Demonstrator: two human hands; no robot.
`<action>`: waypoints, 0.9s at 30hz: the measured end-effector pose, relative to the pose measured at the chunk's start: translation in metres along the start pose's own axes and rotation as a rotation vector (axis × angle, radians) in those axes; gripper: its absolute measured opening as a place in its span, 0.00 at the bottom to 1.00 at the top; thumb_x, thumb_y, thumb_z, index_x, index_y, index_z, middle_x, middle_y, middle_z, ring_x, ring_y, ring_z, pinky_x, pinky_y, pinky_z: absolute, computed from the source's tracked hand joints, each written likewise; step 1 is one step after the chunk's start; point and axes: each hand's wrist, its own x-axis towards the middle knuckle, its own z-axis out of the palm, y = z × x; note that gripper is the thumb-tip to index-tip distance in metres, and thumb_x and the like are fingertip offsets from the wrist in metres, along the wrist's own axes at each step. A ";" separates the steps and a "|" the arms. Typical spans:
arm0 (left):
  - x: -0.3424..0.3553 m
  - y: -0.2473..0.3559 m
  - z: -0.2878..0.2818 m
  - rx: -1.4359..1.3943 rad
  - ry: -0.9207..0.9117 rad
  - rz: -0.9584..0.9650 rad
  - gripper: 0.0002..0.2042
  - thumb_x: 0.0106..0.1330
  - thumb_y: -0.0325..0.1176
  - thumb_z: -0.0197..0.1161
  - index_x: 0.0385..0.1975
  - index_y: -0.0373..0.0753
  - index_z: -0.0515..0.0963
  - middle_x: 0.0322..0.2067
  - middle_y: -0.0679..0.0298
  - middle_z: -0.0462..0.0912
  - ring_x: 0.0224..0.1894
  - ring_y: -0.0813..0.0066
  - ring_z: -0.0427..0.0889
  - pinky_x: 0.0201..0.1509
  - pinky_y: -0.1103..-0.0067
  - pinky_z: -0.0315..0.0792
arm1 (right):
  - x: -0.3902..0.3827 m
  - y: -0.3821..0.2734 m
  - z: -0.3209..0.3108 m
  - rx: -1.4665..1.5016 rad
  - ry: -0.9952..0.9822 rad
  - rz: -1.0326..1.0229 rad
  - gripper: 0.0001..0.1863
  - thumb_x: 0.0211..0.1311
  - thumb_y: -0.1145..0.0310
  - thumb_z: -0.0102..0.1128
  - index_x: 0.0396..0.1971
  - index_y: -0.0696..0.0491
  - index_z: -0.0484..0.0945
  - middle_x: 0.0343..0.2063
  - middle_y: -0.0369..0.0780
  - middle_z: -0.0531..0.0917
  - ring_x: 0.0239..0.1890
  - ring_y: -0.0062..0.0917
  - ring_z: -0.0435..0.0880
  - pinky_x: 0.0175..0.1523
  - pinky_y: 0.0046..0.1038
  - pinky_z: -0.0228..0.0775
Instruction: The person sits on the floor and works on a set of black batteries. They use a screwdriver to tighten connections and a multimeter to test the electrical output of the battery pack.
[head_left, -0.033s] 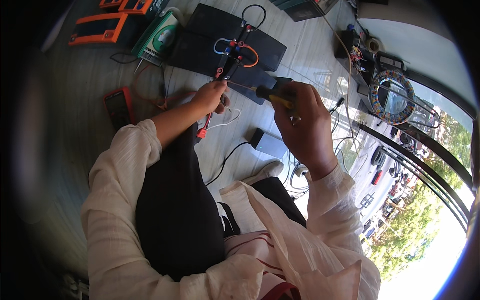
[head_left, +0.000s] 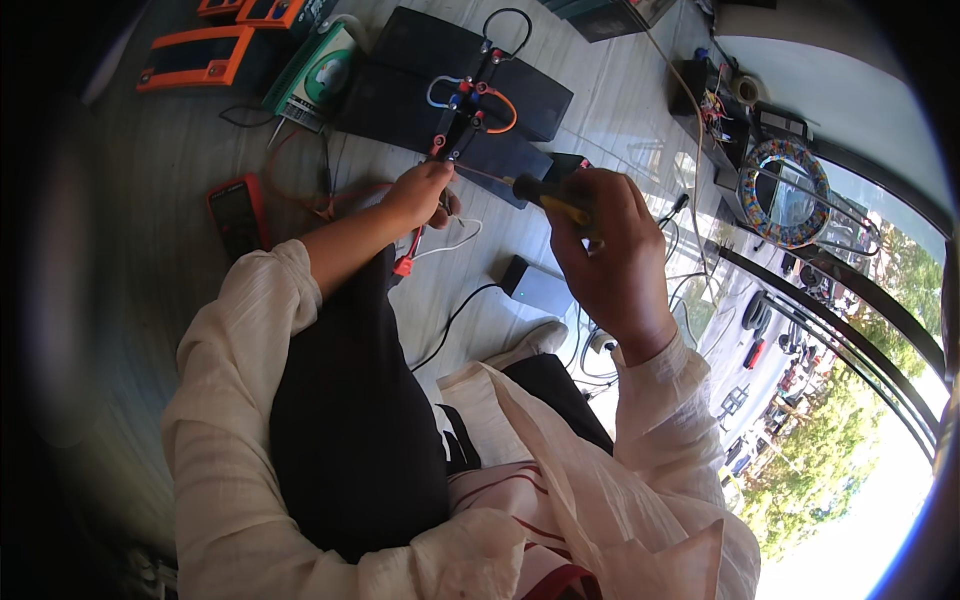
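Note:
My right hand [head_left: 612, 255] is wrapped round the black-and-yellow handle of a screwdriver [head_left: 540, 191]. The thin shaft points left, its tip at a terminal bolt [head_left: 453, 156] on the near edge of a black battery [head_left: 500, 165]. Right below that bolt, my left hand [head_left: 425, 195] is closed, thumb against the terminal; what its fingers pinch is hidden. A white wire [head_left: 462, 240] and a red clip [head_left: 403, 266] on a red lead come out below it. Blue, orange and black jumper cables, such as the orange cable [head_left: 512, 108], link terminals across the black batteries.
A red-edged multimeter [head_left: 238, 215] lies on the floor at left, near a green-and-white box [head_left: 318, 80] and black batteries with orange tops [head_left: 200, 58]. A grey power adapter [head_left: 540, 290] with a black cord sits near my foot. A multicoloured ring [head_left: 785, 195] stands at right.
My right hand has rolled slightly on the screwdriver handle and shifted a little to the right. Red-marked black casing now shows behind it. The left hand stays at the terminal.

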 end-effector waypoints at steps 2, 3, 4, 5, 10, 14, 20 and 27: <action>-0.007 0.001 -0.004 -0.029 -0.107 0.064 0.14 0.73 0.41 0.48 0.48 0.37 0.70 0.29 0.58 0.81 0.13 0.80 0.72 0.20 0.83 0.72 | -0.009 -0.005 -0.007 0.007 -0.001 0.003 0.14 0.53 0.77 0.64 0.39 0.58 0.72 0.35 0.45 0.79 0.34 0.38 0.84 0.36 0.30 0.78; -0.010 0.001 -0.005 -0.028 -0.122 0.085 0.14 0.73 0.40 0.48 0.48 0.38 0.70 0.30 0.58 0.81 0.14 0.80 0.72 0.20 0.83 0.72 | -0.014 -0.004 -0.009 0.025 0.011 0.020 0.14 0.53 0.78 0.65 0.39 0.58 0.73 0.35 0.45 0.79 0.34 0.37 0.84 0.37 0.30 0.78; -0.011 0.000 -0.008 -0.024 -0.135 0.109 0.14 0.73 0.39 0.49 0.49 0.38 0.69 0.32 0.57 0.82 0.14 0.80 0.72 0.20 0.82 0.72 | -0.019 -0.005 -0.010 0.043 0.026 0.034 0.14 0.52 0.78 0.65 0.39 0.58 0.73 0.35 0.45 0.79 0.34 0.36 0.84 0.37 0.29 0.78; -0.013 0.000 -0.010 -0.021 -0.149 0.133 0.13 0.72 0.38 0.49 0.50 0.38 0.69 0.33 0.57 0.82 0.15 0.80 0.73 0.20 0.82 0.72 | -0.024 -0.005 -0.012 0.061 0.040 0.049 0.15 0.51 0.79 0.66 0.39 0.58 0.73 0.35 0.44 0.79 0.34 0.35 0.84 0.37 0.29 0.78; -0.012 -0.004 -0.019 -0.210 -0.173 0.046 0.12 0.72 0.35 0.49 0.51 0.41 0.70 0.35 0.60 0.81 0.29 0.79 0.79 0.34 0.78 0.76 | -0.045 0.002 -0.009 0.070 0.081 0.078 0.17 0.49 0.79 0.67 0.40 0.57 0.74 0.38 0.44 0.80 0.35 0.33 0.83 0.38 0.28 0.77; -0.015 -0.001 -0.025 -0.407 -0.212 -0.037 0.10 0.72 0.36 0.49 0.48 0.43 0.71 0.35 0.63 0.80 0.37 0.73 0.81 0.41 0.74 0.76 | -0.055 0.004 -0.006 0.133 0.089 0.120 0.17 0.50 0.79 0.67 0.40 0.57 0.74 0.38 0.43 0.80 0.34 0.30 0.83 0.36 0.25 0.75; -0.016 -0.010 -0.029 -0.386 -0.137 0.104 0.09 0.70 0.41 0.54 0.36 0.43 0.68 0.31 0.61 0.79 0.31 0.71 0.80 0.39 0.73 0.77 | -0.060 0.007 -0.006 0.189 0.132 0.130 0.17 0.49 0.81 0.67 0.40 0.58 0.75 0.37 0.43 0.80 0.34 0.27 0.83 0.36 0.24 0.75; -0.020 -0.014 -0.043 -0.456 -0.165 0.059 0.05 0.67 0.36 0.51 0.34 0.44 0.70 0.31 0.63 0.78 0.27 0.76 0.75 0.34 0.77 0.73 | -0.068 0.014 -0.010 0.219 0.194 0.143 0.16 0.50 0.82 0.67 0.40 0.58 0.74 0.37 0.43 0.81 0.36 0.25 0.83 0.37 0.22 0.75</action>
